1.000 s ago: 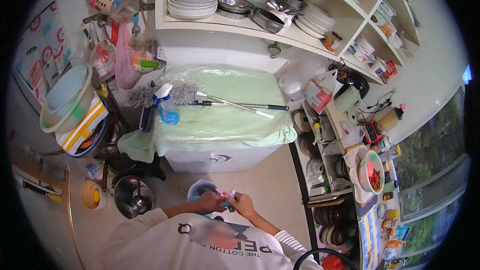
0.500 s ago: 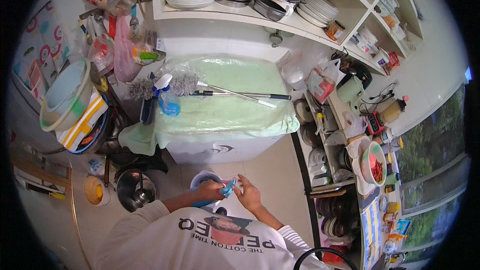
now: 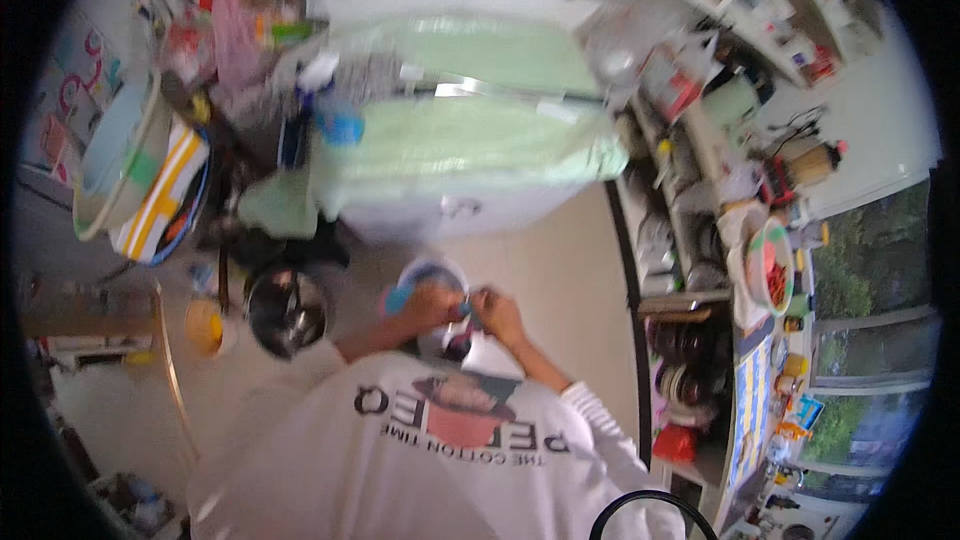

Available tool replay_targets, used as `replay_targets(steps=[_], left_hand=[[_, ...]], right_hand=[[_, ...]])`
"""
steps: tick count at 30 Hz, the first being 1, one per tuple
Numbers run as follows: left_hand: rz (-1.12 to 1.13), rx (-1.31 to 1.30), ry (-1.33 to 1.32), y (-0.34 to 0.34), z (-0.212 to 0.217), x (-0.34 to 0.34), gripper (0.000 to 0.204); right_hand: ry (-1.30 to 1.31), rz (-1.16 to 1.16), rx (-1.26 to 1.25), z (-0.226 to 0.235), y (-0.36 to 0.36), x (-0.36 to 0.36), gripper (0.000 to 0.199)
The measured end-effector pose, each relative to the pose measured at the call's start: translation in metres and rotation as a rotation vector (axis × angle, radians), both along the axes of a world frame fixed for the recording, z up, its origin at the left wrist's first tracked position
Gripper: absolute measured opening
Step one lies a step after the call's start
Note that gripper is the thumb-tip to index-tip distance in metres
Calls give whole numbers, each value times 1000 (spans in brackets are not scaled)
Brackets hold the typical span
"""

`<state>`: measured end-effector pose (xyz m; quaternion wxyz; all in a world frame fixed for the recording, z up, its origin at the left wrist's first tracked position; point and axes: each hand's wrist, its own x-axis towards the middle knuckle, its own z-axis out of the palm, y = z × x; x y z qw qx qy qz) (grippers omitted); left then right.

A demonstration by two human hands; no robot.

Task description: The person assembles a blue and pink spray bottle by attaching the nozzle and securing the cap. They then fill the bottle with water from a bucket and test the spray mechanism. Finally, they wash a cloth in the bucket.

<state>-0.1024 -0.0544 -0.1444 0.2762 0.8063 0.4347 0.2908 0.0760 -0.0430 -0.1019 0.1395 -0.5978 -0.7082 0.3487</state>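
My left hand (image 3: 434, 304) is closed around a soft light blue item (image 3: 398, 298), part of which sticks out on the hand's left side. It looks like cloth or thin rubber; blur hides its kind. Close by on the right, my right hand (image 3: 497, 314) has its fingers pinched together at the bit of the blue item between the two hands. Just beyond and partly beneath them stands a pale round bucket (image 3: 462, 270) with something bluish inside. A dark reddish shape (image 3: 458, 344) shows below the hands, too smeared to name.
Ahead stands a white box-like chest (image 3: 480, 215) under a green cloth (image 3: 450, 155), with dusters on top. A steel pot (image 3: 262, 312) and a yellow-holding tub (image 3: 206, 328) sit on the floor at left. Crowded shelves (image 3: 690, 240) line the right side.
The view has tilted and blurred, so the surroundings sit higher in the picture. My right hand's raised, spread fingers have closed in toward my left hand and the blue item.
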Motion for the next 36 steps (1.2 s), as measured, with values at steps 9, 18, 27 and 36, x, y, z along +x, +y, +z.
replay_targets(steps=[9, 18, 27, 36], left_hand=[[-133, -640, 54, -26, 8, -5, 28], [-272, -768, -108, -48, -12, 3, 35], [-148, -427, 259, -49, -18, 3, 47], [-135, -716, 52, -32, -10, -12, 42]], right_hand=[[114, 145, -224, 38, -20, 10, 36], [-25, 370, 6, 23, -48, 11, 25], [280, -359, -707, -2, -43, -5, 42], [68, 90, -20, 17, -26, 8, 32]])
